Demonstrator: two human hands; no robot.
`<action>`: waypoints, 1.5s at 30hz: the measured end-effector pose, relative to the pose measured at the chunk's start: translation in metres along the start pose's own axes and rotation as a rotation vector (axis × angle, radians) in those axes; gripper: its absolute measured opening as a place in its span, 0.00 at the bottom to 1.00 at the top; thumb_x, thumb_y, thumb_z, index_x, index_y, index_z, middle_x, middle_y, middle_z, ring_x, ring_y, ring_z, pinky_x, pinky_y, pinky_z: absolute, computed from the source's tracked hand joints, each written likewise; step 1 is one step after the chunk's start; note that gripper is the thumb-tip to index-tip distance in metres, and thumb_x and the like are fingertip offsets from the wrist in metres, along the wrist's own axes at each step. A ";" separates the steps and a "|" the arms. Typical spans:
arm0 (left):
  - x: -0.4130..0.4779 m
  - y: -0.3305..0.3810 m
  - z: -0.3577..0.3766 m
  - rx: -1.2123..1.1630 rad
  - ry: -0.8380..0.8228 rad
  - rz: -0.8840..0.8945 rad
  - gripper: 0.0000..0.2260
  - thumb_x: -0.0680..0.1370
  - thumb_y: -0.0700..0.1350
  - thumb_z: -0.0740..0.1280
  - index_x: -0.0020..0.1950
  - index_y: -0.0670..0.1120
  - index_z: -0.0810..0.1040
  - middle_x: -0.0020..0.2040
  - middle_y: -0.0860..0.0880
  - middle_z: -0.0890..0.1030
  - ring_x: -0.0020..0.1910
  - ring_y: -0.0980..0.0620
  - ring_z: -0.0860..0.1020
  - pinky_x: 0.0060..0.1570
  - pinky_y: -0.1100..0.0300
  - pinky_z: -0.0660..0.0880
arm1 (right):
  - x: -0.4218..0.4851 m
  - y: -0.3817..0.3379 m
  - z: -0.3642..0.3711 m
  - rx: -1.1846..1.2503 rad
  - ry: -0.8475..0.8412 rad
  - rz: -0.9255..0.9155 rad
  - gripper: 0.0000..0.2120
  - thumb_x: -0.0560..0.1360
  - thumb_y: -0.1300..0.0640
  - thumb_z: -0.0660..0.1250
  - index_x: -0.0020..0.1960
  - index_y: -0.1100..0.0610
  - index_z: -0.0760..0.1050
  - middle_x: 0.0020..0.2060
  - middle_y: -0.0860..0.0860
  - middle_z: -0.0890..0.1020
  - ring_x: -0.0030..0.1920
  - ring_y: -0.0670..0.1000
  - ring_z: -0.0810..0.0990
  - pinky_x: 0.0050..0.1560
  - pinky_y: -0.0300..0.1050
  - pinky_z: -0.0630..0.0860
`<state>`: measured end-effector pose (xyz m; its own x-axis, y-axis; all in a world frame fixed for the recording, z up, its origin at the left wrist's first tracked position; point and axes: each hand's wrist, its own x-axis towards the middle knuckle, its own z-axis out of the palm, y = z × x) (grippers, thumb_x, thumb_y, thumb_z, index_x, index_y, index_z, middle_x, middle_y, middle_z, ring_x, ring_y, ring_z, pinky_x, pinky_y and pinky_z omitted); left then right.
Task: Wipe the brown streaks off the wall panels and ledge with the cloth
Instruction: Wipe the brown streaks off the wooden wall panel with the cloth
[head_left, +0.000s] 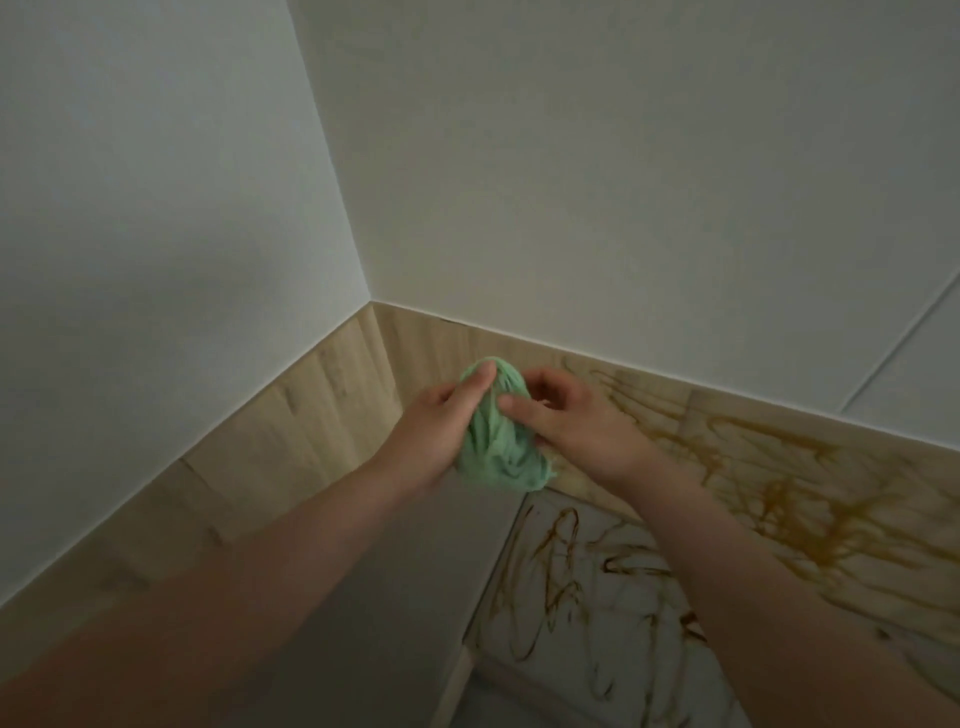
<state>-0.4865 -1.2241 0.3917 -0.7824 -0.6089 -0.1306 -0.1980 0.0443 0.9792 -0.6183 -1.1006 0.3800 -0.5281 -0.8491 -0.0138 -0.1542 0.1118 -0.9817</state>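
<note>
The left wall panel (291, 436), pale wood, runs along the foot of the white wall (156, 208) toward the room corner, and its grain shows no marks that can be made out.

Just right of that corner the left hand (441, 426) grips the cloth (501, 457). Its fingers are wrapped round the near side of the bundle and its thumb lies up along the top. The cloth is green and bunched into a tight wad, held in the air in front of the corner where the two panels meet. Whether it touches the wood behind it cannot be told.

The right hand (571, 421) holds the same wad from the other side. Its thumb presses into the middle of the cloth and its fingers are curled in toward it, narrowly closed.

Right of the hands, brown streaks (810, 514) cover the right wall panel (753, 431) in runs and scribbles, thickest toward its lower right edge. Below that panel the pale ledge (597, 623) bears darker brown loops and lines across most of its surface, out to its front edge.
</note>
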 end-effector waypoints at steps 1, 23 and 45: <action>0.007 0.004 0.003 -0.037 -0.046 -0.033 0.25 0.80 0.68 0.64 0.59 0.49 0.86 0.53 0.46 0.88 0.54 0.47 0.86 0.62 0.43 0.80 | 0.006 0.002 -0.001 0.037 0.072 0.000 0.11 0.79 0.50 0.73 0.59 0.53 0.82 0.52 0.52 0.87 0.52 0.53 0.86 0.53 0.50 0.84; 0.089 0.018 -0.065 -0.110 -0.086 0.124 0.13 0.81 0.40 0.68 0.66 0.44 0.78 0.60 0.44 0.85 0.60 0.43 0.83 0.58 0.48 0.81 | 0.027 -0.004 -0.062 0.461 0.250 0.087 0.08 0.81 0.63 0.67 0.59 0.63 0.79 0.51 0.58 0.86 0.53 0.61 0.86 0.49 0.53 0.83; 0.101 0.039 -0.052 1.101 -0.229 0.486 0.16 0.80 0.49 0.72 0.67 0.48 0.81 0.59 0.52 0.80 0.58 0.53 0.76 0.51 0.65 0.64 | 0.008 0.002 -0.106 -0.780 0.217 0.005 0.08 0.77 0.46 0.73 0.53 0.47 0.84 0.65 0.49 0.66 0.64 0.52 0.71 0.73 0.50 0.69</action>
<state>-0.5423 -1.3247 0.4252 -0.9779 -0.1935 0.0788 -0.1626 0.9418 0.2942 -0.7113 -1.0525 0.3978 -0.6686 -0.7371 0.0979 -0.6470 0.5118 -0.5651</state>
